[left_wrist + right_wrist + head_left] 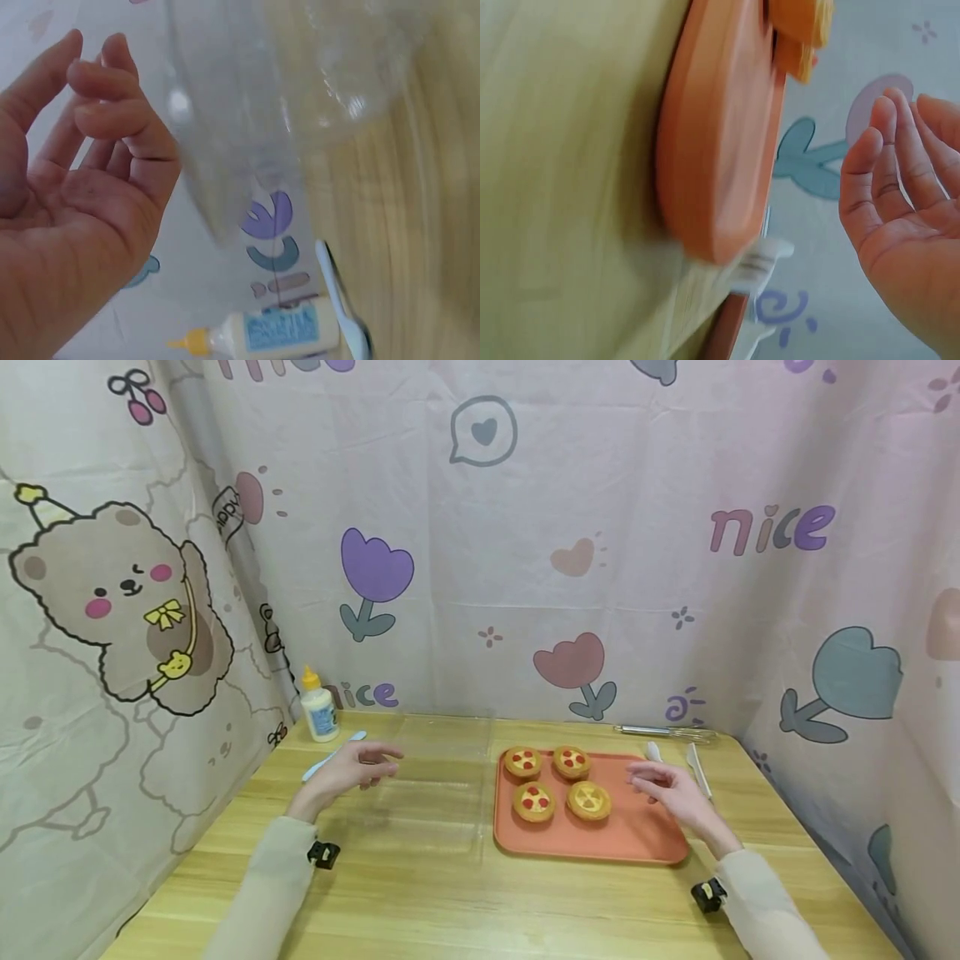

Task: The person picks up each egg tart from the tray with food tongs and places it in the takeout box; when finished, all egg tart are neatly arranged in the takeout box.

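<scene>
My left hand (348, 772) hovers beside a clear plastic box (431, 814), fingers loosely bent and nothing in them. In the left wrist view, the see-through box (247, 82) is to the right of my fingers (112, 120). Over the right part of an orange tray (637, 839) is my right hand (678, 793), also holding nothing, its fingers relaxed. On the tray's left half sit small round tarts: three with red pieces on top, such as the front one (533, 802), and one tart (588, 801) with yellowish pieces.
A squeeze bottle (320, 710) with a yellow nozzle stands at the back left, near a pale blue spoon-like utensil (318, 768). At the back right lie a whisk (667, 733) and white utensils, one a long handle (698, 770). A printed curtain (480, 568) encloses the table.
</scene>
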Available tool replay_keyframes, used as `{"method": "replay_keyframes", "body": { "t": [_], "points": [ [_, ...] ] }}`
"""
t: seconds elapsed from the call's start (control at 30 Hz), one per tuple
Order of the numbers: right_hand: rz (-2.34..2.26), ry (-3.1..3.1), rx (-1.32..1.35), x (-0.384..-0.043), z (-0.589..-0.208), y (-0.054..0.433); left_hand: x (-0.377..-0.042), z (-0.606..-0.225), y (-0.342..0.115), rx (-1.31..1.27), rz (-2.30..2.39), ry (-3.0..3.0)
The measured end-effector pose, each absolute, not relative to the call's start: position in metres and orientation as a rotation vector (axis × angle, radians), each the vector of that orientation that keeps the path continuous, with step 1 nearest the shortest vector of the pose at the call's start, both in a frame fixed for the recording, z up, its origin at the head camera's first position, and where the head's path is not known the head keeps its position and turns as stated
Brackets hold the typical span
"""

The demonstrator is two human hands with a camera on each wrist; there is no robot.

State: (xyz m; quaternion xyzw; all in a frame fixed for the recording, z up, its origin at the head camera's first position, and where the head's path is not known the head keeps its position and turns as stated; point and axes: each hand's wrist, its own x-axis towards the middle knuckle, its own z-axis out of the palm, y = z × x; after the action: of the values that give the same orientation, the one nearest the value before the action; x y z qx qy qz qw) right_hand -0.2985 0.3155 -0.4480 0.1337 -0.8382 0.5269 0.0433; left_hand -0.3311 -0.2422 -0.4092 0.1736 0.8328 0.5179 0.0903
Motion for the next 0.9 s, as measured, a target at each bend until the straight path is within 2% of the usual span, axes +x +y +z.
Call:
{"method": "replay_keyframes", "body": {
  "t": [0.4, 0.6, 0.9],
  "points": [
    [1.348, -2.722, 0.346, -0.289, -0.448, 0.364, -0.330, -0.422, -0.279, 0.384, 1.618, 2.533],
    [1.365, -2.750, 0.340, -0.280, -0.450, 0.388, -0.330, -0.428, -0.287, 0.331, 1.577, 2.472],
    [1.361, -2.873, 0.168, -0.273, -0.455, 0.412, -0.330, -0.439, -0.296, 0.387, 1.631, 2.225]
  ]
}}
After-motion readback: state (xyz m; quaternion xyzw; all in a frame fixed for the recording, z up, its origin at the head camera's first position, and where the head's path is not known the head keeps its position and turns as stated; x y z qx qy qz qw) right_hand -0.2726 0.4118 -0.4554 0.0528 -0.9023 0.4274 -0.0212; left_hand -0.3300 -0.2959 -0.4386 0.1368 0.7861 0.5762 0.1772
